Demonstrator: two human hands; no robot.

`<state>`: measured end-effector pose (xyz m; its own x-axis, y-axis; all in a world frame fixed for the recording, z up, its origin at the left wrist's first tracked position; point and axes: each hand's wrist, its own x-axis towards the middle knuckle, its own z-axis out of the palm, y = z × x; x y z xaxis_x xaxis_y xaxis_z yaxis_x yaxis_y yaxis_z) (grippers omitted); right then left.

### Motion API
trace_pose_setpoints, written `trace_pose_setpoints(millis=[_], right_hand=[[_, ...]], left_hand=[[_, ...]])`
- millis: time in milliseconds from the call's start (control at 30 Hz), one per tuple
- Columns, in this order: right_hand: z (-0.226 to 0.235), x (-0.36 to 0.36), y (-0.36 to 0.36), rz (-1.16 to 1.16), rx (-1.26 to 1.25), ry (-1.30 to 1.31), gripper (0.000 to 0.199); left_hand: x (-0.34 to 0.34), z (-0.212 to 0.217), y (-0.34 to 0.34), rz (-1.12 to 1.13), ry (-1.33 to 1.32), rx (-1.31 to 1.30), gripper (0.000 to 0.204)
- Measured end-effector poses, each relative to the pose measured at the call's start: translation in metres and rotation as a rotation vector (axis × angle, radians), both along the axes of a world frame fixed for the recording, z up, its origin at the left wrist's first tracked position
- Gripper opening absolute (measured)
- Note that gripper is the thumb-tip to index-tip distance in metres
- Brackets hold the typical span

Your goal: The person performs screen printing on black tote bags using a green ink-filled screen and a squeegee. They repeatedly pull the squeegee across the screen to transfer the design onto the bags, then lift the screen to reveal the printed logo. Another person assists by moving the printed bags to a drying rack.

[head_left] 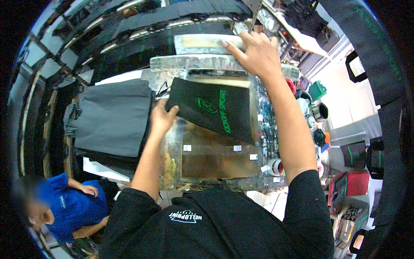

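My left hand (164, 117) is closed on the near left corner of a black fabric bag (189, 101) with a green print. The bag hangs at a slant, its near edge lifted off the brown printing board (202, 162). At the far side, my right hand (261, 54) is gripping the upper edge of a raised, paint-stained screen printing frame (194, 61). Its thumb lies along the pale bar and its fingers bend over the edge, partly hidden. Small white tabs (187, 148) are stuck on the board.
To the left lies a stack of black bags (114, 118). Paint cans (319, 112) and a green container (318, 90) line the right side. Drying racks (129, 36) with black pieces stand behind. A person in a blue shirt (82, 207) is at lower left.
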<state>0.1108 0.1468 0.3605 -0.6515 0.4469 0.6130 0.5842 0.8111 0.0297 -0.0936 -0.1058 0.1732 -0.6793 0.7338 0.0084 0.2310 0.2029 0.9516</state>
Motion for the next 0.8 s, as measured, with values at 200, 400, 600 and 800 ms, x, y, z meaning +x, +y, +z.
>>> trace_pose_setpoints(millis=[200, 400, 600, 800], right_hand=[[-0.012, 0.012, -0.012, -0.004, -0.004, 0.025, 0.063], [-0.008, 0.011, -0.027, 0.01, -0.003, 0.04, 0.053], [-0.004, 0.013, -0.035, -0.027, 0.009, 0.009, 0.051], [-0.007, 0.022, -0.034, -0.024, 0.085, 0.042, 0.051]], left_hand=[[-0.069, 0.095, -0.141, 0.206, -0.03, 0.029, 0.045], [-0.159, 0.11, -0.314, 0.432, -0.252, 0.19, 0.044], [-0.259, 0.014, -0.42, 0.652, -0.371, 0.299, 0.035], [-0.205, -0.014, -0.384, 1.378, 0.95, -0.324, 0.066]])
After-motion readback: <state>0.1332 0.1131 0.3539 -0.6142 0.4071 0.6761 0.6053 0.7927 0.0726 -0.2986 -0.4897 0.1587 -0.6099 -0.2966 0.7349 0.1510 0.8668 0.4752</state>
